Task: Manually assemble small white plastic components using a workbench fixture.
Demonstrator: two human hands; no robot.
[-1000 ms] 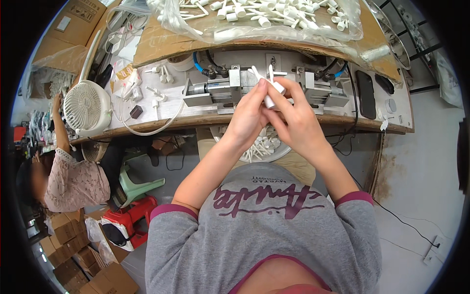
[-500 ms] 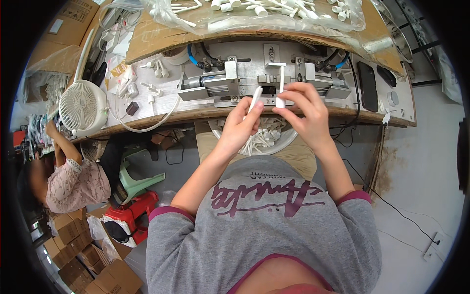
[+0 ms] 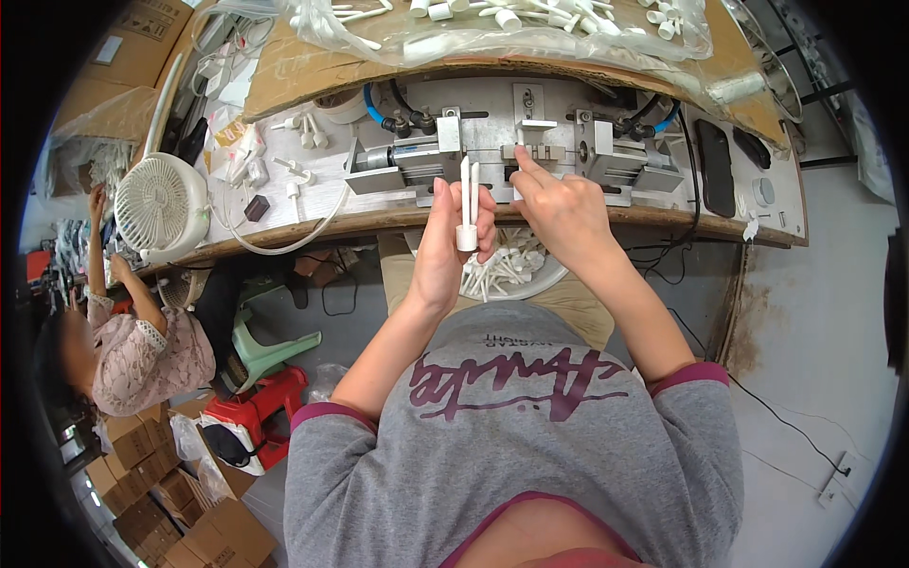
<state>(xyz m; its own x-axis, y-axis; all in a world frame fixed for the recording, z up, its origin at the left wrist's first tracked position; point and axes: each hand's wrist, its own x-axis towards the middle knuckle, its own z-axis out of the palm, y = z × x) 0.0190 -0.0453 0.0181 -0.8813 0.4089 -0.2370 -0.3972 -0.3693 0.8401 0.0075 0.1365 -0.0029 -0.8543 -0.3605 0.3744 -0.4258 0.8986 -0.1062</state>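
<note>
Upright in my left hand [image 3: 443,241], closed around them, are white plastic stems [image 3: 470,194] with a short cylindrical cap at the lower end. My right hand [image 3: 565,213] reaches to the metal clamping fixture [image 3: 542,151] at the bench edge. Its index finger is stretched out onto the fixture's block, by a thin white piece [image 3: 520,136], while its other fingers bend and its thumb is hidden. Below both hands, a white tub [image 3: 549,282] in my lap holds many similar white capped stems [image 3: 507,263].
Pneumatic cylinders [image 3: 402,161] with blue hoses flank the fixture. Behind it, cardboard [image 3: 379,80] bears a plastic bag of white parts [image 3: 530,17]. A fan [image 3: 161,208] stands left, a dark phone [image 3: 712,168] right. Another person [image 3: 147,355] works at far left.
My right hand has moved from handling a capped stem before me to the fixture, finger extended. My left hand has turned, bringing its stems upright. The co-worker's arms have shifted.
</note>
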